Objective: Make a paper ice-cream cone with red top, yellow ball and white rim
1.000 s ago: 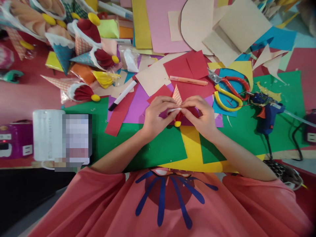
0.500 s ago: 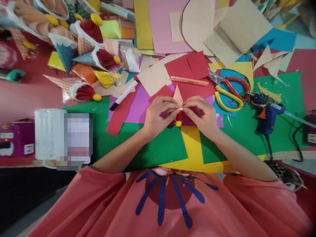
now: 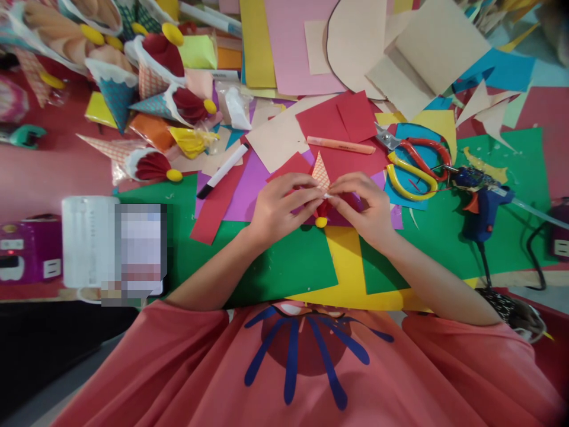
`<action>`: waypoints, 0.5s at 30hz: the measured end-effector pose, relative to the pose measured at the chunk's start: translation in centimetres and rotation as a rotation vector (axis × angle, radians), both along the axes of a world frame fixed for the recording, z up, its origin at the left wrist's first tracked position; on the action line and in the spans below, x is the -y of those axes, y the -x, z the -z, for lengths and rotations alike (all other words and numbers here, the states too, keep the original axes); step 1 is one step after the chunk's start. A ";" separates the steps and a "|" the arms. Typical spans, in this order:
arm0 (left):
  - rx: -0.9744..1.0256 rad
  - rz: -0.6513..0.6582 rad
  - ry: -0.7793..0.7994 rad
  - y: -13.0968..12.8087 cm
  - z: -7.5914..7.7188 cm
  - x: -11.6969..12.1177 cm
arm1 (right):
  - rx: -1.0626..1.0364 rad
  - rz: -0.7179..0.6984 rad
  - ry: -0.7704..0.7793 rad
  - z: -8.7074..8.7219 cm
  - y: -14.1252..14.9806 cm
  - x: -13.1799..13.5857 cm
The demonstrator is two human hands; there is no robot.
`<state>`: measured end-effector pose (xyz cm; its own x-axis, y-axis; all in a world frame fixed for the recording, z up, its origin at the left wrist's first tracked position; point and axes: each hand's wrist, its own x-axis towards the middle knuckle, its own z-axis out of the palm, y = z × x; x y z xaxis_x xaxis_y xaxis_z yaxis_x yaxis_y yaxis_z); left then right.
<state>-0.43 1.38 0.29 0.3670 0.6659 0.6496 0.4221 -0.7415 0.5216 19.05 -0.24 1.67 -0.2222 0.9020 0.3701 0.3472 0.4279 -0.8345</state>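
"OK, quick check: what've the hands got?"

"L hand (image 3: 278,207) & R hand (image 3: 364,207) both pinching one mini checked cone (image 3: 320,171), fingertips nearly meeting at its white trim (image 3: 328,196). It sits btwn them: tip away from the wearer, dark-red top (image 3: 320,210) & yellow ball (image 3: 320,222) on the near side. Exact contact pts for L fingers? Can't tell, they're hidden."

"So what's the risk there?"

"Squashing, prob. Two sets of fingertips crowd one tiny spot, so too much pressure could dent the cone or smear the trim, if that's soft clay as it looks. Ball's exposed just under the thumbs too; a slip might knock it loose."

"And just past the hands?"

"Peach marker (image 3: 341,145) lies right beyond the cone tip; a nudge could set it rolling. Up & right of R hand, scissors (image 3: 420,142) w/ blades out: a careless reach might nick a finger."

"Further out?"

"Blue glue gun (image 3: 482,213), well right of R hand. Can't tell if it's hot, but if so, a brush = burn. Its cord (image 3: 484,267) hangs toward the near edge, so a R elbow snag could yank it."
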 end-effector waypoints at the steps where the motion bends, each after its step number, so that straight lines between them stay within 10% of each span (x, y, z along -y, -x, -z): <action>1: -0.023 0.000 -0.042 0.0 0.0 0.0 | 0.005 -0.002 -0.002 0.1 0.0 0.0; 15: -0.043 -0.040 -0.014 -0.4 -0.2 -0.1 | 0.036 0.006 0.013 0.3 0.2 0.1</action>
<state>-0.03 1.46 0.46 0.3679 0.6715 0.6433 0.4733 -0.7307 0.4920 18.81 -0.37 1.33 -0.2297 0.9081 0.3501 0.3798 0.4148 -0.8268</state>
